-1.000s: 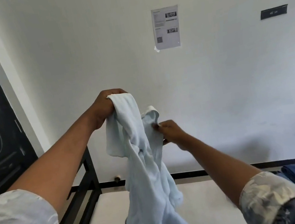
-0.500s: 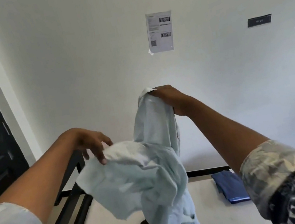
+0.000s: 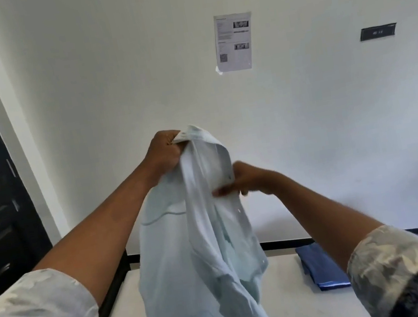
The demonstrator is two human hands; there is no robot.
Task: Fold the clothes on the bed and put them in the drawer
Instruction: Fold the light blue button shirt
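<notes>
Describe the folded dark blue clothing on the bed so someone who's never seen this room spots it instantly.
Look at the white mattress against the white wall. Toward its far right side, just before the black baseboard, lies the folded dark blue garment. It alone is dark and lying flat; the pale blue shirt hangs unfolded, gripped by the left hand and right hand.

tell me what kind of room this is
Likely a plain bedroom or dorm room: a black-framed bed, folded blue clothes lying on it, and a printed notice taped to the white wall.
</notes>
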